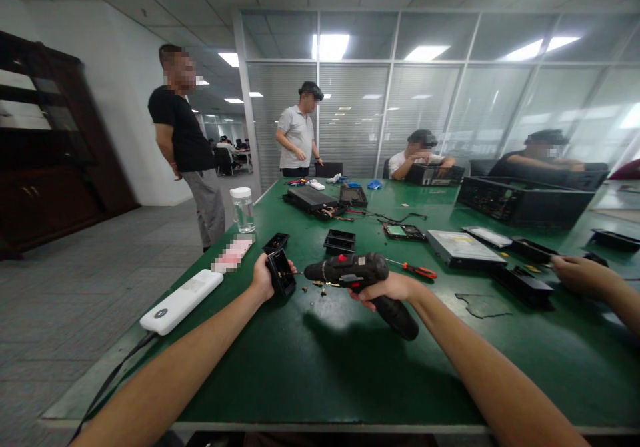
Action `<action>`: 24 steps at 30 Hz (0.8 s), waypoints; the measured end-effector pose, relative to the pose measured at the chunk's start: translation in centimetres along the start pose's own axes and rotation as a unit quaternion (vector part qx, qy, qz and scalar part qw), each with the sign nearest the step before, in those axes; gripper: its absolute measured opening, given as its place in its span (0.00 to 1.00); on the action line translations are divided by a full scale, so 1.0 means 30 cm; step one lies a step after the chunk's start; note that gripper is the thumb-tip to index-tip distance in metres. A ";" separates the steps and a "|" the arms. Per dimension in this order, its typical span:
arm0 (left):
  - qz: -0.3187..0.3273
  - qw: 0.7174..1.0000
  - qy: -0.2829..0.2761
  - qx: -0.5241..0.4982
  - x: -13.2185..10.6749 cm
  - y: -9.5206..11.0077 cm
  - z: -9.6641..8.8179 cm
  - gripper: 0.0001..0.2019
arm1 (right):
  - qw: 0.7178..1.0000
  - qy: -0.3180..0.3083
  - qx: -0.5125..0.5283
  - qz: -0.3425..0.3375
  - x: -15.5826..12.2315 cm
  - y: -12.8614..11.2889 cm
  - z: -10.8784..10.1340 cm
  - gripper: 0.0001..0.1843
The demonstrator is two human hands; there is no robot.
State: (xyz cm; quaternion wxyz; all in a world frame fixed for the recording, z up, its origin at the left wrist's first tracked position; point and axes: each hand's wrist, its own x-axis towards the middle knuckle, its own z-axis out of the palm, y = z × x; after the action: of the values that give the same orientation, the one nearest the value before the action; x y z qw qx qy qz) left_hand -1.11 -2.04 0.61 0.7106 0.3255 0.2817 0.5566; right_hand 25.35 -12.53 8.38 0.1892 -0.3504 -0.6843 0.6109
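Note:
My left hand (263,276) is closed around a small black box-like part (281,272), held upright just above the green table (320,367). My right hand (387,289) grips a black electric screwdriver (360,279) by its handle, its tip pointing left at the black part. A few small screws (320,288) lie on the table between the two hands.
A white power bank (181,300) with a cable lies at the left edge, a clear jar (243,209) behind it. Black trays (340,240), an orange-handled screwdriver (417,271), drives (463,247) and opened cases (520,203) fill the far table. Another person's hand (580,273) rests at right; several people work or stand beyond.

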 end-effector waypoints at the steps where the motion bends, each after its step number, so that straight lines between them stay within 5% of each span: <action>1: 0.000 1.000 0.000 0.000 -0.002 0.001 0.002 0.21 | 1.000 0.002 0.000 0.001 0.000 0.000 0.000 0.05; 15: -0.003 1.000 -0.021 -0.001 -0.008 0.008 0.005 0.22 | 0.999 -0.031 -0.006 -0.017 0.021 0.050 -0.038 0.13; 24: -0.018 1.000 0.007 -0.020 -0.017 0.010 0.020 0.21 | 1.000 -0.005 -0.014 -0.008 -0.009 0.007 -0.008 0.09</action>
State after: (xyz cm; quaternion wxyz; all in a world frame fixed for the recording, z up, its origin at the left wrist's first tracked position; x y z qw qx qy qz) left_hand -0.95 -2.58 1.23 0.7251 0.3025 0.2812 0.5510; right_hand 25.75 -12.55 8.28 0.1859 -0.3441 -0.6966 0.6016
